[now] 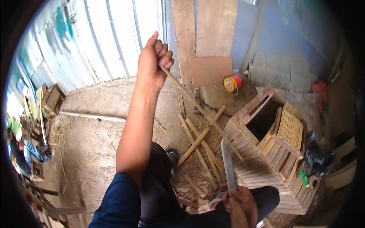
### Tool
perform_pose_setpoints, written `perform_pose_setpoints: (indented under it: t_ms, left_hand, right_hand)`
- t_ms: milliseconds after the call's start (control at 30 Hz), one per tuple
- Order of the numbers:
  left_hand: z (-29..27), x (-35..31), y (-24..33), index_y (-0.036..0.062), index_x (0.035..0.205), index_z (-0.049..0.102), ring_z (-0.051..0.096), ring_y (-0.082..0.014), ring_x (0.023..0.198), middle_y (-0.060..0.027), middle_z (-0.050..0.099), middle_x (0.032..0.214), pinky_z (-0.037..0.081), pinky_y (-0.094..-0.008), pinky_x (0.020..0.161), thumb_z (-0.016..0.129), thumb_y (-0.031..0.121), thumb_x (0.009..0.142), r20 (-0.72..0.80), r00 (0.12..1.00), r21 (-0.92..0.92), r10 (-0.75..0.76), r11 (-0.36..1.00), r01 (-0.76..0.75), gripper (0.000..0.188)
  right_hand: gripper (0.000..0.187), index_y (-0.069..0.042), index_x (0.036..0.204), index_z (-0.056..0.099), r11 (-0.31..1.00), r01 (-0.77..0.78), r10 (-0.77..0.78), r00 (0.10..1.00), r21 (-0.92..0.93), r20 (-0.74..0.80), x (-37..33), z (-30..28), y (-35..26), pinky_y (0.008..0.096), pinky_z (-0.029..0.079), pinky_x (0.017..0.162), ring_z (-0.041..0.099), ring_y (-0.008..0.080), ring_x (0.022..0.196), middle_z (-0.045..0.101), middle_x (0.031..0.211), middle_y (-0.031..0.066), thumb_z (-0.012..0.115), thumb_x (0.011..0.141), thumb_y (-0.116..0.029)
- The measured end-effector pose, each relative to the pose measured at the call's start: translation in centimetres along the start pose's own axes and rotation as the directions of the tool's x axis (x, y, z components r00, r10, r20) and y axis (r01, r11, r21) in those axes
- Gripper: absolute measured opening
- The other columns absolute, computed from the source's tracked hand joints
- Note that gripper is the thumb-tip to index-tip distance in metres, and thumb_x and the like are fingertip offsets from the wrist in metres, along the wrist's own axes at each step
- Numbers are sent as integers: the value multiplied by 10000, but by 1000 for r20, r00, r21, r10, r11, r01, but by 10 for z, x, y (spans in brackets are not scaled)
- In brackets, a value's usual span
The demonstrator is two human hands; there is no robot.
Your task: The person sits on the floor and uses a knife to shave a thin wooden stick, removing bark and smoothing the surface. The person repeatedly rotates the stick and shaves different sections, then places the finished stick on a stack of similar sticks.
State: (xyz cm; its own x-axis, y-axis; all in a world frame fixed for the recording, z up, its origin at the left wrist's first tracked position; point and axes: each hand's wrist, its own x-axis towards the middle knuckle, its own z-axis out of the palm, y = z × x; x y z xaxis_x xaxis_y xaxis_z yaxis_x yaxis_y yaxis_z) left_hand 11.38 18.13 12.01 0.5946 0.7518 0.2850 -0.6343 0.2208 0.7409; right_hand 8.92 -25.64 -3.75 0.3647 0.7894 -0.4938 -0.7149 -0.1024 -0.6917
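Observation:
My left hand point(156, 60) is raised at the upper middle, its fingers closed round one end of a long, thin bamboo strip point(194, 99). From there the strip slants down to the right, and its far end is blurred in front of the slatted structure. Low at the right, my right hand point(243, 201) grips a knife point(228, 161) with a broad grey blade and a wooden handle. The blade points up and away from me, close to the strip's lower part; I cannot tell whether they touch.
A slatted bamboo structure point(262, 161) with a dark opening stands at the right. Cut sticks point(201, 138) and shavings lie before my legs. Farther off are a red and yellow bucket point(232, 84), leaning boards point(215, 30) and a pole point(93, 116). A person point(19, 152) is at the far left.

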Motion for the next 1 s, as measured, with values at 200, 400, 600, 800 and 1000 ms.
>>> perform_pose_setpoints:
  t_ms: [200, 400, 600, 800, 1000]
  left_hand:
    - [-60, 6, -9, 183, 645, 297, 202, -109, 447, 37, 249, 577, 206, -284, 422, 425, 395, 1122, -143, 978, -213, 155, 960, -183, 538]
    - [-96, 17, -31, 174, 639, 296, 225, -94, 448, 49, 241, 582, 208, -267, 430, 434, 538, 1094, -124, 989, -6, 78, 997, -79, 599]
    - [-79, 20, -69, 191, 657, 324, 240, -68, 458, 58, 265, 610, 218, -242, 439, 435, 600, 1068, 25, 985, -57, -173, 983, 174, 591]
    - [-42, 19, -107, 183, 673, 351, 273, -63, 455, 57, 330, 615, 229, -242, 439, 452, 619, 1052, 167, 899, -166, -405, 887, 430, 586]
    - [-17, 17, -126, 175, 682, 406, 286, -50, 453, 55, 358, 616, 225, -228, 433, 500, 612, 1036, 241, 893, -220, -380, 875, 431, 570]
  right_hand:
    - [447, 41, 1289, 588, 742, -326, 363, 930, -586, -58, -26, 3, -66, 332, 533, 555, 662, 190, 649, 678, 854, 129, 714, 960, -234]
    - [342, 10, 1200, 625, 784, -280, 378, 923, -554, 68, -21, 19, -118, 302, 533, 495, 639, 174, 552, 681, 798, 106, 710, 951, -208]
    - [178, 35, 1105, 646, 797, 320, -259, 947, -511, 189, 67, 32, -100, 336, 522, 483, 645, 194, 550, 652, 817, 99, 679, 973, -78]
    - [186, 42, 1091, 649, 786, 429, -504, 862, -445, -60, 99, 37, -103, 317, 506, 472, 619, 172, 508, 609, 708, 67, 707, 963, -80]
    - [380, 47, 1256, 627, 832, 406, -491, 856, -378, -161, 153, 51, -106, 328, 518, 462, 609, 160, 523, 668, 933, 133, 755, 944, -130]
